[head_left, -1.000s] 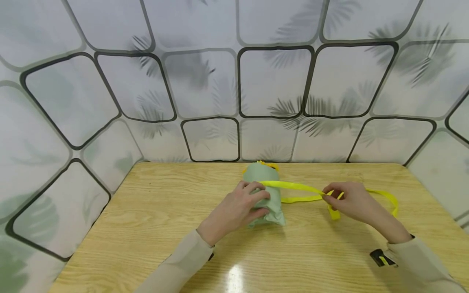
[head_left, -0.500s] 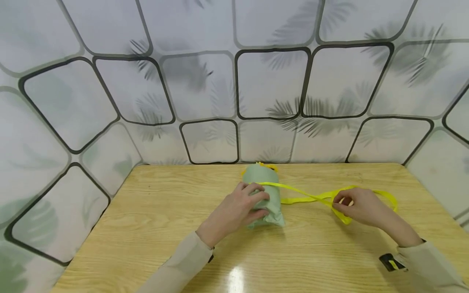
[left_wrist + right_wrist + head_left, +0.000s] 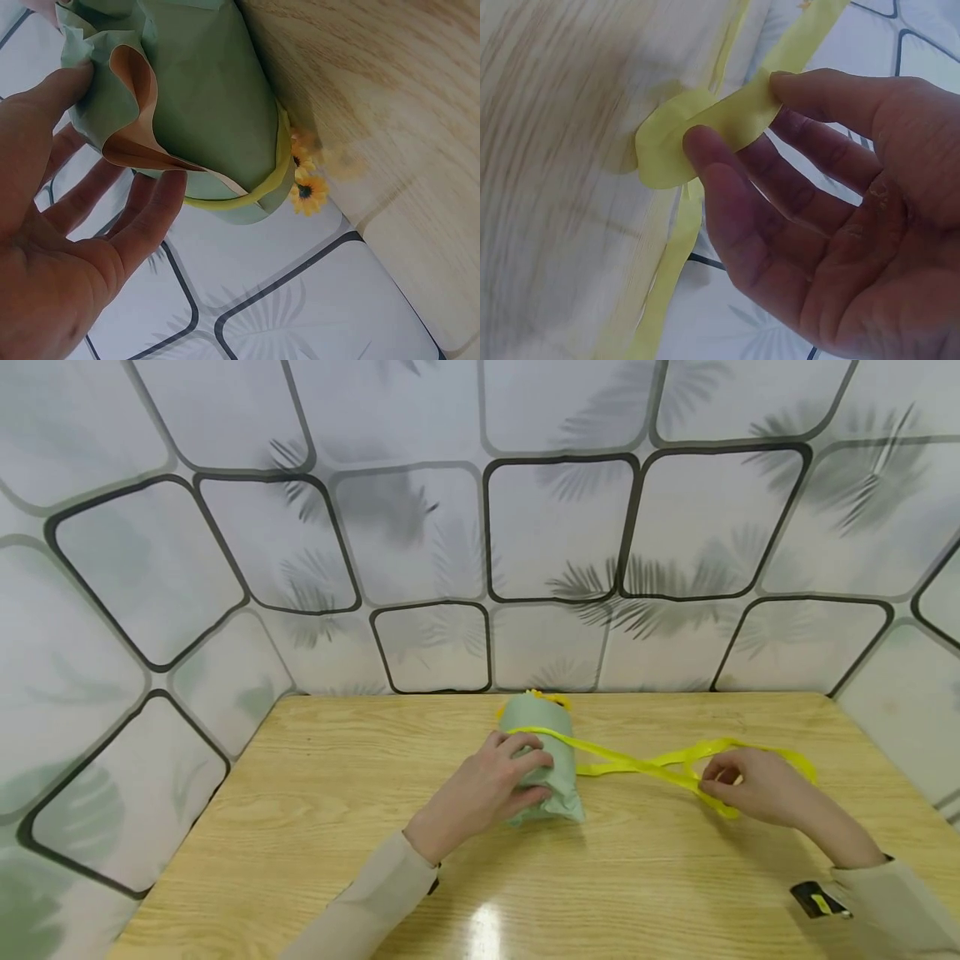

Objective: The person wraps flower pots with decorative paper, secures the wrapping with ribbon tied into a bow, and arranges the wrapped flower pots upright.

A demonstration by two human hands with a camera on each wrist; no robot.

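Observation:
A bouquet wrapped in pale green paper (image 3: 537, 713) lies on the wooden table. My left hand (image 3: 483, 789) holds its near, gathered part, with the thumb on one side and the fingers on the other. In the left wrist view, small orange flowers (image 3: 306, 193) show past the wrap, whose paper edge folds open to a brown inner side (image 3: 133, 82). A yellow ribbon (image 3: 637, 767) passes round the wrap and stretches right. My right hand (image 3: 765, 787) pinches the ribbon between thumb and fingers; a loop (image 3: 660, 146) of it hangs beside the fingertips.
The light wooden table (image 3: 360, 777) reaches back to a wall covering (image 3: 555, 535) with dark rounded outlines and leaf prints. More ribbon (image 3: 802, 764) curves loosely behind my right hand. A dark wrist device (image 3: 817, 900) sits by the right sleeve.
My right hand has moved to the right and a little nearer, drawing the ribbon along; its two strands now cross between the hands. The left hand stays in place on the bouquet.

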